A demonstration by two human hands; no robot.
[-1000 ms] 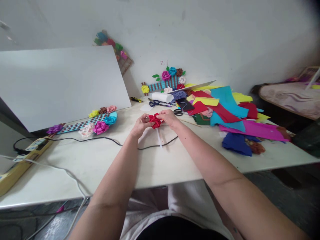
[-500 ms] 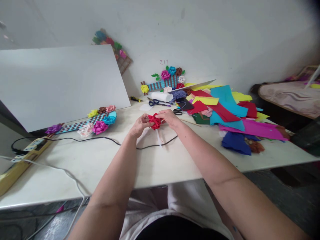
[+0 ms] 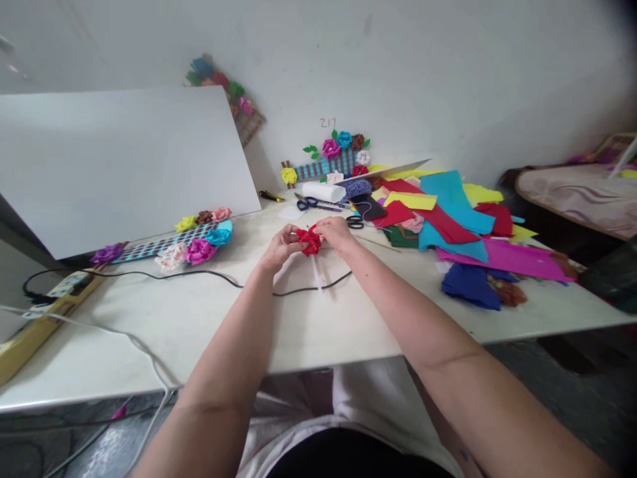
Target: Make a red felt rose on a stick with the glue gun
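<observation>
Between my hands, over the middle of the table, is a red crepe paper flower (image 3: 309, 241). My left hand (image 3: 283, 248) grips its left side with bent fingers. From the right, my right hand (image 3: 332, 234) pinches its upper right petals. A thin whitish stick (image 3: 317, 273) points down below the flower; whether it is joined to it I cannot tell. Behind my hands lie blue-handled scissors (image 3: 309, 203), and black-handled scissors (image 3: 355, 222) rest just beyond my right hand.
A power strip (image 3: 54, 305) sits at the left, its black cable (image 3: 189, 273) crossing the white table (image 3: 199, 332). A flower-trimmed woven piece (image 3: 169, 245) leans by a white board (image 3: 124, 166). Coloured crepe paper sheets (image 3: 448, 226) pile up on the right. A yellow cutter (image 3: 271, 196) lies behind.
Both hands keep hold of the red flower, which has turned slightly and looks more compact. My fingers have shifted only a little, and the camera view has moved slightly.
</observation>
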